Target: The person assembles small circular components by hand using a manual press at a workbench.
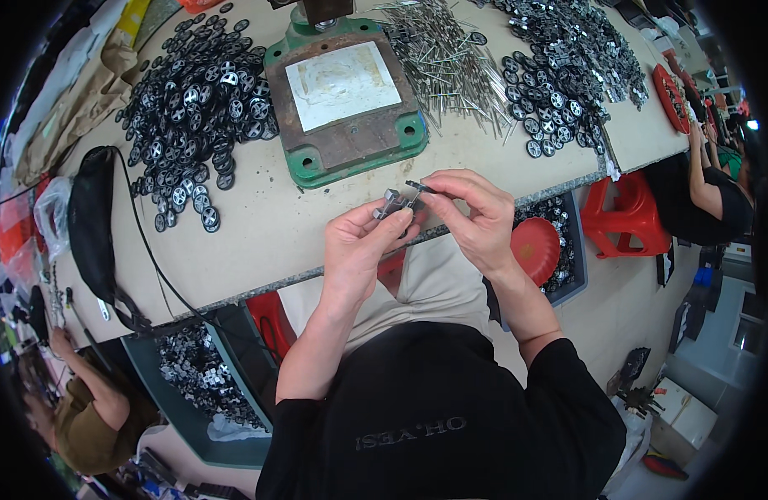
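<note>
Just past the table's front edge, my left hand [355,246] closes around a small grey block-shaped plastic part [389,205], thumb on top. The fingers hide much of it. My right hand [475,218] pinches a small black wheel [417,186], seen nearly edge-on, between thumb and fingertips. A thin metal axle [415,200] runs between the wheel and the part in my left hand. Behind my hands stands a green press base [359,171] with a worn plate on it.
Black wheels [192,100] lie heaped on the left, others [550,117] on the right. Metal axles [450,71] are piled behind the press, beside grey parts [567,42]. Bins of parts [209,375] sit below the table. A red stool [621,221] and other people [92,408] are nearby.
</note>
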Demonstrator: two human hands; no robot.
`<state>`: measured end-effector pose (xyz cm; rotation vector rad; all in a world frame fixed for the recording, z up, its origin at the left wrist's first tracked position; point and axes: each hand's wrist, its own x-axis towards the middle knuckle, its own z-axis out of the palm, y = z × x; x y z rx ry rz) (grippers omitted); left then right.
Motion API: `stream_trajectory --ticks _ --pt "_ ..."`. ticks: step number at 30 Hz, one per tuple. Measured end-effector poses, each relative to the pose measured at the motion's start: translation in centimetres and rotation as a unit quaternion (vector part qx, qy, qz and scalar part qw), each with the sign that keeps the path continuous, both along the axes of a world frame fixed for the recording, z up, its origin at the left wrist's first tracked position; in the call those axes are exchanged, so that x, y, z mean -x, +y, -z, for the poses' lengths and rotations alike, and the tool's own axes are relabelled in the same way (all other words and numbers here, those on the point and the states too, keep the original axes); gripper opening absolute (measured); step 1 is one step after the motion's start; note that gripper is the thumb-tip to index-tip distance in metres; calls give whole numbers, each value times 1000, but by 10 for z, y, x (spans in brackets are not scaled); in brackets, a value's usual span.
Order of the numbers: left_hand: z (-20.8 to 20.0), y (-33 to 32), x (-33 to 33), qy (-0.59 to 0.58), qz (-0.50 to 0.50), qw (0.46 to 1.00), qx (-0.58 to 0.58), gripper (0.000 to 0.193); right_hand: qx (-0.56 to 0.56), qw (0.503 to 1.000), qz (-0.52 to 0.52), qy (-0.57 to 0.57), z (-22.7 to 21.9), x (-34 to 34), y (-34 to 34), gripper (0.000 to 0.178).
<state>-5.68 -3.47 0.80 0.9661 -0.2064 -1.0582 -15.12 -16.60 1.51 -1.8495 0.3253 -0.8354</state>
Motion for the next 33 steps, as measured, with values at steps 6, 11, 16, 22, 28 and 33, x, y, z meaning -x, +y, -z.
stream_trajectory --ticks 6,11,16,22,28,33 --pt "-2 0 -1 19 11 1000 -4 18 74 997 8 -7 -1 2 1 18" --pt "3 3 -5 -35 12 999 -18 18 178 983 -31 15 -9 4 -11 21" --pt "0 4 -10 -35 63 997 -39 18 55 971 -217 79 -24 -2 -35 22" --pt "3 4 -9 -65 40 997 -3 18 -64 966 -178 178 -14 -4 -28 15" --pt "-11 -2 -10 -68 18 998 1 21 -36 980 -137 141 -17 -3 -24 9" --pt "-18 -14 -50 -323 -4 946 -24 22 79 982 -130 115 -44 -24 -32 15"
